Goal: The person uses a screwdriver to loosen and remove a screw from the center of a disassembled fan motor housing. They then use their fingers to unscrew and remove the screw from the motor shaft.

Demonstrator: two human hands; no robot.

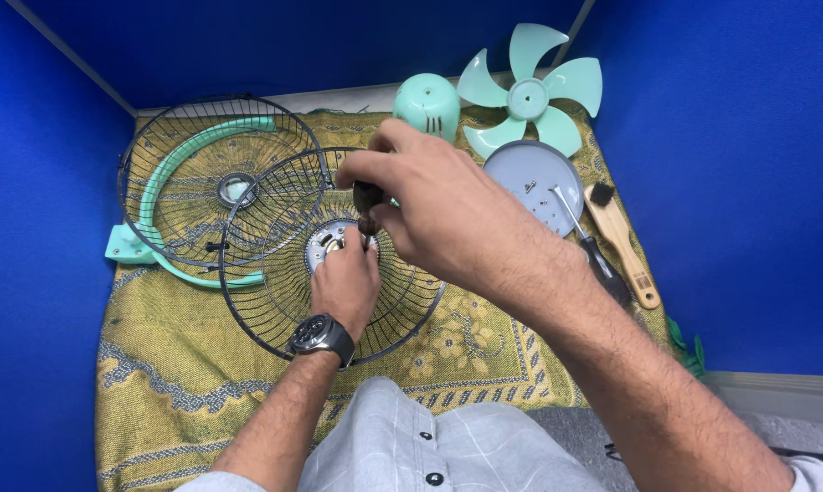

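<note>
Right hand (439, 205), fingers (375, 173) closed round a dark screwdriver handle (368, 199), works above the grille (275, 301) hub, where left hand (343, 278) fingers (331, 244) press the metal centre (325, 239).

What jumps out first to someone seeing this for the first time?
Two bare hands meet at the middle of a round wire fan guard on a yellow patterned cloth: the left hand presses at its hub, the right hand grips a dark tool handle above. A mint-green fan blade lies at the far right.
</note>
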